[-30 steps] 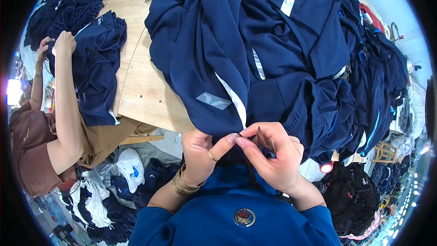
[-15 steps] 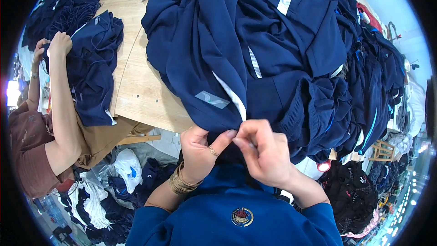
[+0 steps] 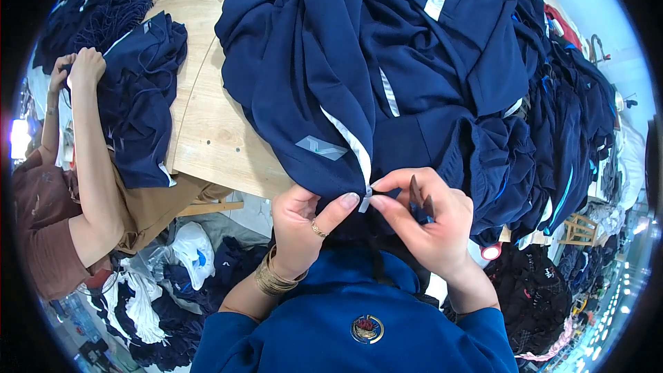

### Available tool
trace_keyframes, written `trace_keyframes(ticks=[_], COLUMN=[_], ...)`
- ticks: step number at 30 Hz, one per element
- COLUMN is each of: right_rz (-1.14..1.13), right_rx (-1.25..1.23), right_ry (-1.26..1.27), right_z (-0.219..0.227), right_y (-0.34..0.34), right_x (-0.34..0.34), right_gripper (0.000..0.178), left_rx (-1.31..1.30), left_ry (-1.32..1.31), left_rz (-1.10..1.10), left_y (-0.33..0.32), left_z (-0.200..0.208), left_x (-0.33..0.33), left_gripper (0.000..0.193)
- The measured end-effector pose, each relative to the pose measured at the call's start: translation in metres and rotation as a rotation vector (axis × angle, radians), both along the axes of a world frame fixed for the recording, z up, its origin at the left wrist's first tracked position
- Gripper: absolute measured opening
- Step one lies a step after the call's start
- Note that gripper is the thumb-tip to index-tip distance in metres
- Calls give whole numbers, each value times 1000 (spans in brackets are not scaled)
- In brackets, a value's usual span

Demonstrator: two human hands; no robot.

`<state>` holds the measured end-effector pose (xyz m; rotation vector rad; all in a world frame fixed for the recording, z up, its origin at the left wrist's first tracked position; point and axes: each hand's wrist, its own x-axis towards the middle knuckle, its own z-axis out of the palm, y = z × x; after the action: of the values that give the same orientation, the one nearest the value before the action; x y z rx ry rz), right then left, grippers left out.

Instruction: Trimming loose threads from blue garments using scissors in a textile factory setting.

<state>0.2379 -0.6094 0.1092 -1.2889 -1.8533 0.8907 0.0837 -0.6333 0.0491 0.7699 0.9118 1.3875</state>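
Note:
Navy trousers with a white stripe and a small grey patch hang over the table's front edge toward me. My left hand pinches their hem between thumb and fingers, right where the stripe ends. From the other side, thumb and forefinger of my right hand close on the pale end of the stripe, close to my left thumb. Dark thread snips are tucked in the right hand's palm, their tips sticking up between the fingers; the rest of them is hidden.
More navy garments are heaped over the wooden table and along its right side. On the left, a co-worker's hands hold another navy garment. Piled clothes and a white bag lie below at left; a dark heap lies at right.
My right hand has turned and shifted slightly right, so the snips in its palm now show. A pale end piece of the stripe has come into sight between my fingertips.

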Motion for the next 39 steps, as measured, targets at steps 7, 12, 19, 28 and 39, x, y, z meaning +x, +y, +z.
trace_keyframes(ticks=[7, 12, 19, 28, 39], right_rz=[66, 139, -70, 48, 128], right_rx=[-22, -486, -271, 148, 71], right_ry=[-8, 286, 251, -38, -277], right_z=[-3, 1, 3, -6, -9], right_y=[2, -4, -2, 4, 9], right_x=[-6, -3, 1, -7, -1], right_gripper=[16, 14, 11, 14, 25], left_rx=[65, 6, -152, -63, 84], left_ry=[159, 0, -182, -74, 338], left_rz=[-32, -18, -49, -95, 13], left_y=[-1, 0, 2, 4, 7], left_z=[-4, 1, 8, 4, -10], left_x=[-1, 1, -1, -1, -3], left_gripper=[22, 20, 19, 15, 14])
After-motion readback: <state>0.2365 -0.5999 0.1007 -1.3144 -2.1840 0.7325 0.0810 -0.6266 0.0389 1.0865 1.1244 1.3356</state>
